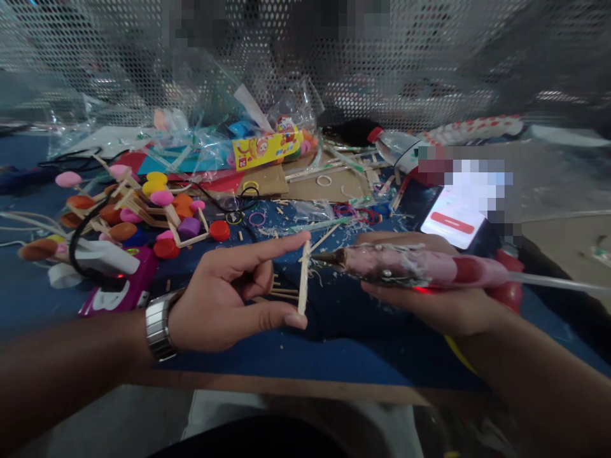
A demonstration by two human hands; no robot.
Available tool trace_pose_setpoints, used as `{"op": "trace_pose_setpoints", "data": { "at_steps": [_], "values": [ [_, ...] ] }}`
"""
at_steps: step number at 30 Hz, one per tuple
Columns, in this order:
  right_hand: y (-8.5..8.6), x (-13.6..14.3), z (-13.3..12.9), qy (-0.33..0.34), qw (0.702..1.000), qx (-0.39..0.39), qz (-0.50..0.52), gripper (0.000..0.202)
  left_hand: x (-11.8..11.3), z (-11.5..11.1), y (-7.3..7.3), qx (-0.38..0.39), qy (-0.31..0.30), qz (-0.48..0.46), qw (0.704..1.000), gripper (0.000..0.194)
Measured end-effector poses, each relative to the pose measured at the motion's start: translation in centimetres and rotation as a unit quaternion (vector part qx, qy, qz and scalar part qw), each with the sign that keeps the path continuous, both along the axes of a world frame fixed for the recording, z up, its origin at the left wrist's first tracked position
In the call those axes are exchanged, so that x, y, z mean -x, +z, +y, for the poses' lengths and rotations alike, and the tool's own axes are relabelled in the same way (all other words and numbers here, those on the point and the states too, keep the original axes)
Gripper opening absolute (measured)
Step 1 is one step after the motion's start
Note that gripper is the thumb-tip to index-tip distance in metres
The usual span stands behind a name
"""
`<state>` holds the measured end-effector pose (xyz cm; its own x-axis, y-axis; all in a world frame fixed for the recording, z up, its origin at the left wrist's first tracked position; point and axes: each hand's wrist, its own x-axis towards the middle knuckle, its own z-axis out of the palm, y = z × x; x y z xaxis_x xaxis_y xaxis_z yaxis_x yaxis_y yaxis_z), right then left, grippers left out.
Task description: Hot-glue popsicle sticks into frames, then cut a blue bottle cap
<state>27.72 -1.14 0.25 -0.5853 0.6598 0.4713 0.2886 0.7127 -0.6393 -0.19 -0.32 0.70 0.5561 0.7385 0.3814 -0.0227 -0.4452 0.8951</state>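
Wooden and pale, one thin stick [303, 280] is above the blue tabletop [367, 362], pinched near its two ends between the thumb and forefinger of my left hand [212, 302]. My right hand [449, 308] is closed around a pink, stained glue gun [382, 264]; its dark pointed nozzle [330, 257] is beside the upper part of this stick, but I cannot tell if they touch. At left, a purple-and-white power socket [114, 283] lies near wooden sticks with colourful rounded pieces [189, 227].
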Motion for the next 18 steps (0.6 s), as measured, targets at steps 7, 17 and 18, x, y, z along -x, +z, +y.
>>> {"op": "trace_pose_setpoints", "data": {
  "at_steps": [7, 17, 18],
  "values": [
    [0.9, 0.3, 0.0, 0.026, 1.000, -0.001, -0.004, 0.026, -0.1, 0.0, 0.1, 0.024, 0.016, -0.009, 1.000, 0.066],
    [1.1, 0.8, -0.3, 0.086, 0.994, 0.062, 0.017, 0.014, -0.2, 0.1, -0.1, 0.033, 0.022, -0.020, 0.999, 0.065],
    [1.1, 0.8, -0.3, 0.087, 0.994, 0.063, 0.015, 0.013, -0.2, 0.1, -0.1, 0.035, 0.021, -0.019, 0.999, 0.065]
  ]
}}
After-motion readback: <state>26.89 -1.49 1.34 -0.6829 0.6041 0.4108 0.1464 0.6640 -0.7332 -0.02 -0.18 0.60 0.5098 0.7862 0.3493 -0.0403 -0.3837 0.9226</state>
